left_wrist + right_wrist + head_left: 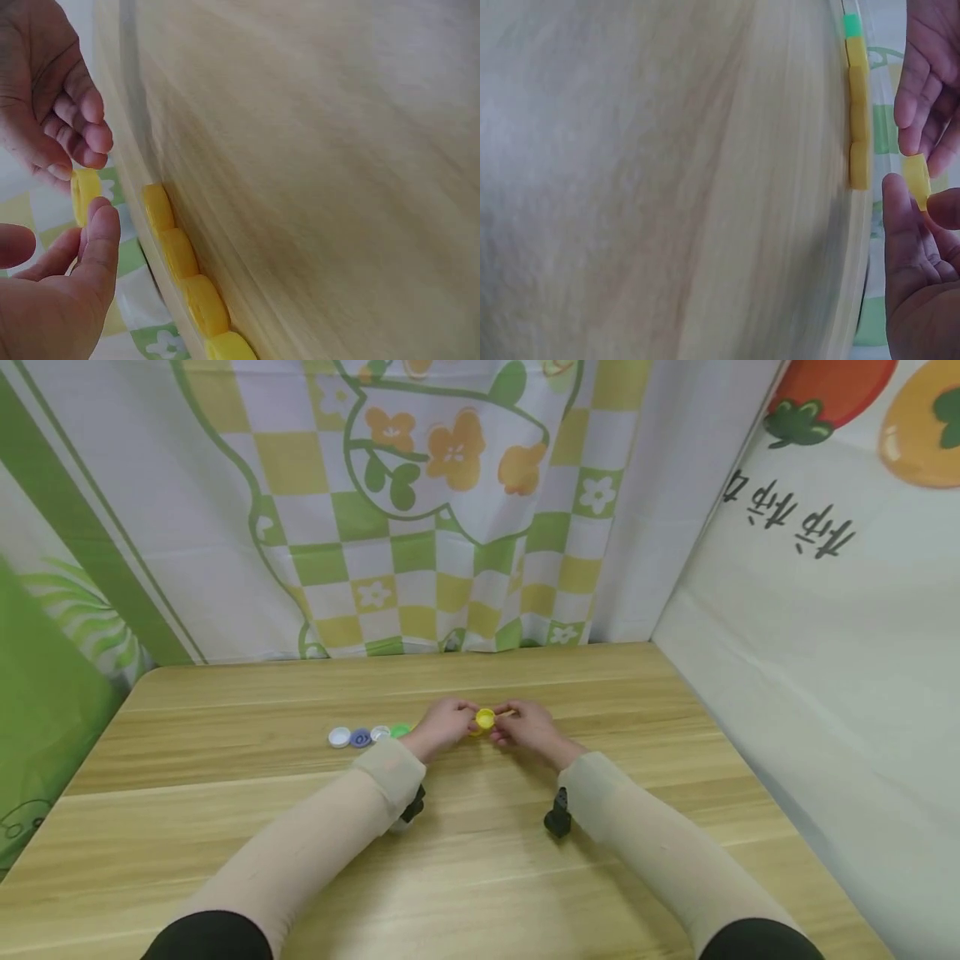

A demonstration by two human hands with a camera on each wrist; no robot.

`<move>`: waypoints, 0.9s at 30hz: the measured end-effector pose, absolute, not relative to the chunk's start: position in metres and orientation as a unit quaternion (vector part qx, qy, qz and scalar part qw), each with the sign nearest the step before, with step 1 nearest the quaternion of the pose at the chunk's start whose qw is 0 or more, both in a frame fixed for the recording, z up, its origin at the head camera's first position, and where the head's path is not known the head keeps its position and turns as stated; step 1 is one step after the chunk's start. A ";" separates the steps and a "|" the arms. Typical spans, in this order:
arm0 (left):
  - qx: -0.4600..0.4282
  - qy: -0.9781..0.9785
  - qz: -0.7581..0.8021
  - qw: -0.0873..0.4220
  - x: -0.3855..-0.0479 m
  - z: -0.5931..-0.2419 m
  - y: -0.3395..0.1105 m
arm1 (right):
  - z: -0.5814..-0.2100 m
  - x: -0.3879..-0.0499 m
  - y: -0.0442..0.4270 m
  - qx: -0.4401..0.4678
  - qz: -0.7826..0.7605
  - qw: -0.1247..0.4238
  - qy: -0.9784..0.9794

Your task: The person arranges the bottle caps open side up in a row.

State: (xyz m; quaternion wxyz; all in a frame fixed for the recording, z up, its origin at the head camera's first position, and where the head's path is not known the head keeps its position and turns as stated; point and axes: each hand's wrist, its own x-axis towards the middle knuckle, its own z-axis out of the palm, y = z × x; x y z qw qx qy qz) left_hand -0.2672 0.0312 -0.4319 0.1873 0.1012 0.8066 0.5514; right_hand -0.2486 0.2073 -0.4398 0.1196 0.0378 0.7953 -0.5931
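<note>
Between my two hands, a little above the far part of the table, is a yellow bottle cap (485, 719). My left hand (447, 724) holds its left side with the fingertips. From the other side my right hand (529, 725) pinches the same cap (916, 180) between thumb and fingers. Below the hands several yellow caps (180, 253) lie in a touching row on the table. In the right wrist view a green cap (853, 25) continues that row at its far end.
Leftward the row goes on with a white cap (340, 737), a purple-blue cap (362, 738) and another white cap (380, 732). The wooden table (480, 877) ends at a patterned curtain (450, 568) behind and a white printed sheet (840, 677) on the right.
</note>
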 end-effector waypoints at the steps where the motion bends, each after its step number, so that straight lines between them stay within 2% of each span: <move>1: 0.100 0.802 0.557 0.190 -0.268 -0.431 0.033 | -0.440 -0.249 0.208 0.039 -0.587 0.116 0.800; 11: 0.097 0.810 0.550 0.180 -0.265 -0.432 0.043 | -0.451 -0.256 0.217 0.045 -0.570 0.103 0.814; 21: 0.093 0.803 0.554 0.196 -0.267 -0.434 0.046 | -0.453 -0.258 0.217 0.073 -0.548 0.114 0.825; 27: 0.107 0.819 0.533 0.185 -0.267 -0.436 0.047 | -0.454 -0.259 0.214 0.082 -0.544 0.120 0.826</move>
